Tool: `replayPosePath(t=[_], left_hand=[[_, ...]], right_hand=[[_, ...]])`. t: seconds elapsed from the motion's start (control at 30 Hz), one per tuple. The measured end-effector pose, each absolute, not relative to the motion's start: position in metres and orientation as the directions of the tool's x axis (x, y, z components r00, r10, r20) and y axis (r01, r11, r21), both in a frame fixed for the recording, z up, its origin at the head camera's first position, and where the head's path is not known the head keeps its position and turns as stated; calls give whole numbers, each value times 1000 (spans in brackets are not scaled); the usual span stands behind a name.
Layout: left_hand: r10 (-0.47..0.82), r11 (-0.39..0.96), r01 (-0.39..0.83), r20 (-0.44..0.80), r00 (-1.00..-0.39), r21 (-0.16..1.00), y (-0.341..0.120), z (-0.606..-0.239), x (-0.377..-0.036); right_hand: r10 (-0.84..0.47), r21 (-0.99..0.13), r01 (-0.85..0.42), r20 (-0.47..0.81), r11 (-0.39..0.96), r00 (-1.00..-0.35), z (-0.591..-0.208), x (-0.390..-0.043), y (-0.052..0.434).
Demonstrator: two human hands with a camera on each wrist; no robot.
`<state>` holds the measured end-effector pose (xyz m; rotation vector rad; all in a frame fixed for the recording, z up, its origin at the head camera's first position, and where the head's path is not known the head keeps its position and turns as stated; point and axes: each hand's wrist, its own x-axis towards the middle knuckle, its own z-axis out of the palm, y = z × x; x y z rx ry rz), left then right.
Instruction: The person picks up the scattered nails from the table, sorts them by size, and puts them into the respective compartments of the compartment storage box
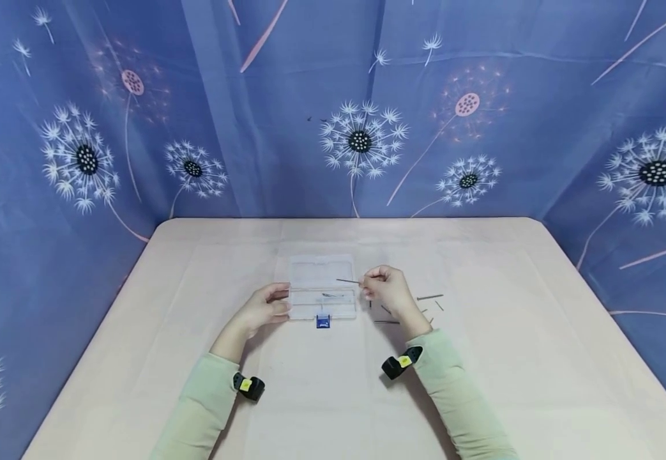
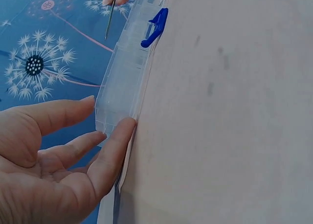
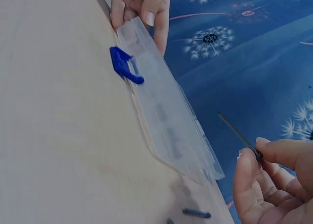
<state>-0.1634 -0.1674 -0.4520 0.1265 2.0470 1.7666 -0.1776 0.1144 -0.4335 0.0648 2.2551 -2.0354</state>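
Observation:
My right hand point(image 1: 389, 291) pinches a dark nail point(image 3: 237, 131) by its head end between thumb and fingertips. In the head view the nail's point reaches left over the raised lid of a clear plastic box point(image 1: 294, 311). Inside the box's front part lie a few thin nails point(image 1: 333, 295). Lightly extended, the fingers of my left hand point(image 1: 260, 311) touch the box's left end. A blue latch point(image 1: 323, 321) sticks out from the front of the box, which stands open on the table.
Several loose nails point(image 1: 430, 297) of different lengths are scattered on the pale-covered table point(image 1: 310, 396), right of the box, some beneath my right hand. A blue curtain point(image 1: 287, 128) with dandelion prints surrounds the table's back and sides.

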Motion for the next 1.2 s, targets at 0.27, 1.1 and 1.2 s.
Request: replayPosePath(t=[0.27, 1.1, 1.2], left_hand=[[315, 186, -218, -268, -911, 958, -168, -458, -161], [288, 210, -222, -277, -917, 952, -165, -453, -161], [289, 210, -212, -268, -919, 954, -165, -452, -163]], right_hand=[[-55, -988, 93, -101, 121, -993, -440, -178, 98], [-87, -922, -41, 8, 386, -996, -445, -180, 87], [-95, -919, -40, 3, 392, -995, -444, -182, 87]])
